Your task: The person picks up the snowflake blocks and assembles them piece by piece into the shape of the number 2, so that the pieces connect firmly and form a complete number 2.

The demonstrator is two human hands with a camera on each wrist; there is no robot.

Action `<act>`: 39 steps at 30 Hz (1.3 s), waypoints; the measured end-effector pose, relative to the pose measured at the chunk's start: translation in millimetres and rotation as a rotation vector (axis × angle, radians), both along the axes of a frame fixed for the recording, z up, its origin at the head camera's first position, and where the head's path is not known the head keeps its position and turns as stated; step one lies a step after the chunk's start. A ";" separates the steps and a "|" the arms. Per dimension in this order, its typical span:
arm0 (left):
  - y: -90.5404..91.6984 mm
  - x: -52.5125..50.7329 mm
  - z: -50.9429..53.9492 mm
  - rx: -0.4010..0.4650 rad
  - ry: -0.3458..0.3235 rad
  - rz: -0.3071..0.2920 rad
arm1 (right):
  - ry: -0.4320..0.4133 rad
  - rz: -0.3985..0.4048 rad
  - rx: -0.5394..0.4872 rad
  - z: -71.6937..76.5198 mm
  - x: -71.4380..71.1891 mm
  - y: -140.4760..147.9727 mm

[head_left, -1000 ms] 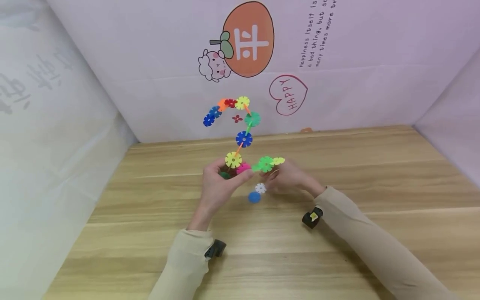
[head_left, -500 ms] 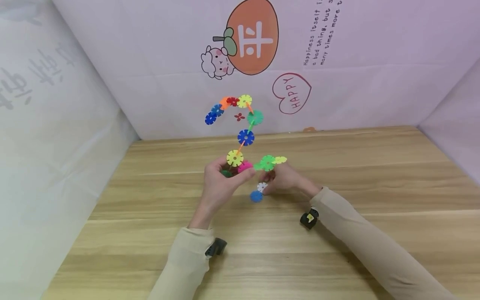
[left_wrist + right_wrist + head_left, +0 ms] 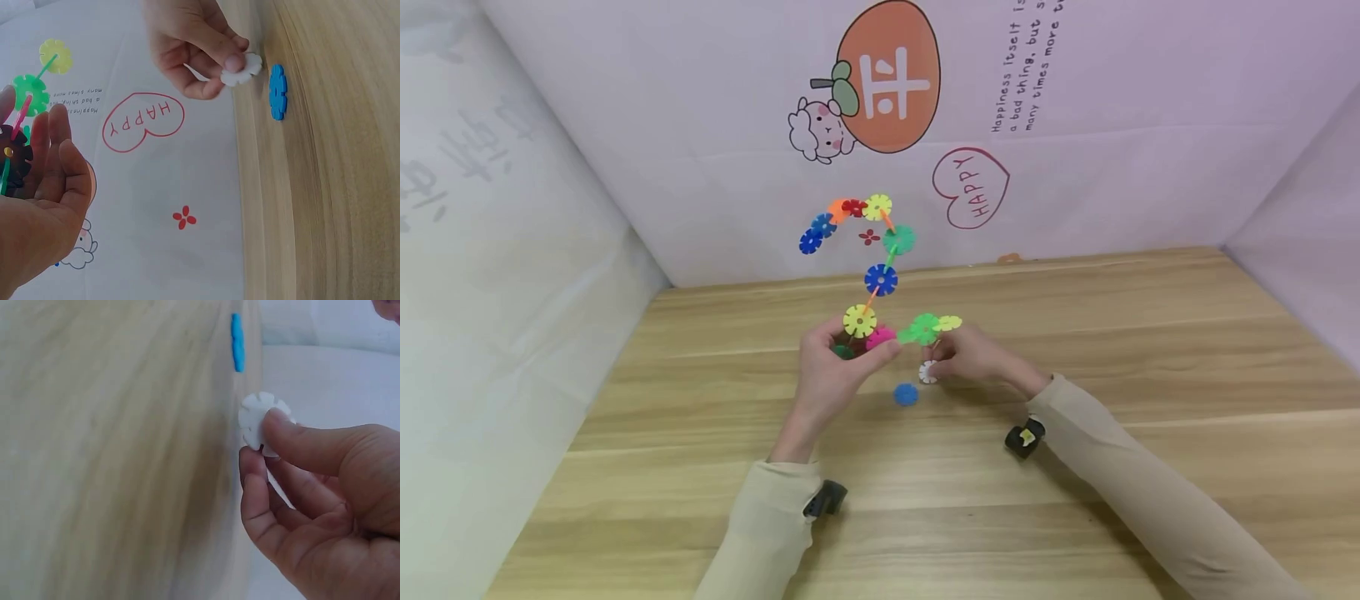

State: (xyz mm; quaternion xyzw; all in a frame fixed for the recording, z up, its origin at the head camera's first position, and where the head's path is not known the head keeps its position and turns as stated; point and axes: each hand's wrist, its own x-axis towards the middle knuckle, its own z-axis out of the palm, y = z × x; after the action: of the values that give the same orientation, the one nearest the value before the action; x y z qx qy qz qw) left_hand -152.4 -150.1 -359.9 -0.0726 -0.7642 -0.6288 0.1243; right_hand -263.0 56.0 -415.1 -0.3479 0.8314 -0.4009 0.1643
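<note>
My left hand (image 3: pixel 831 367) grips a curved chain of slotted plastic discs near its pink disc (image 3: pixel 880 338). From there the chain climbs through a yellow disc (image 3: pixel 860 321) and a dark blue disc (image 3: pixel 881 280), then bends left to a blue end disc (image 3: pixel 810 242). A short branch with a green disc (image 3: pixel 925 329) and a pale yellow disc (image 3: pixel 950 322) reaches right. My right hand (image 3: pixel 973 354) pinches a white slotted disc (image 3: pixel 253 419) between thumb and fingers, just above the table. On the table lies a loose blue disc (image 3: pixel 278 92), apart from the right hand.
The wooden table (image 3: pixel 1075 500) reaches back to a white printed backdrop (image 3: pixel 715 108) with a heart and a cartoon. Pale sheets also stand at left and right. Both sleeves carry small black wrist cameras (image 3: pixel 1025 437).
My right hand has taken hold of the white disc and drawn it up and away from the blue disc. The left hand keeps its grip on the chain; the head view shifted slightly.
</note>
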 end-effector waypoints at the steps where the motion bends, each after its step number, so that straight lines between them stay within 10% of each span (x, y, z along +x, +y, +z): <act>1: -0.4 -0.2 -0.3 -0.003 -0.003 0.000 | -0.006 -0.012 -0.001 1.2 0.3 2.1; 11: -6.8 -2.7 -2.2 -0.009 0.007 0.026 | -0.041 -0.154 -0.282 37.9 10.6 28.9; 19: -8.3 -2.0 -2.3 -0.043 -0.033 0.050 | 0.145 -0.196 -0.329 62.1 21.5 42.0; 39: -6.6 -2.8 -7.4 0.012 -0.022 0.056 | 0.186 -0.204 -0.521 61.4 31.0 25.8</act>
State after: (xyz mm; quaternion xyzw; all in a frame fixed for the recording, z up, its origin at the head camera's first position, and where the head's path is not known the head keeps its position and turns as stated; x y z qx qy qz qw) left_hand -155.2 -156.6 -367.3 -0.0433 -0.7634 -0.6305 0.1337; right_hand -231.9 81.9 -353.7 -0.3283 0.7426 -0.5817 -0.0486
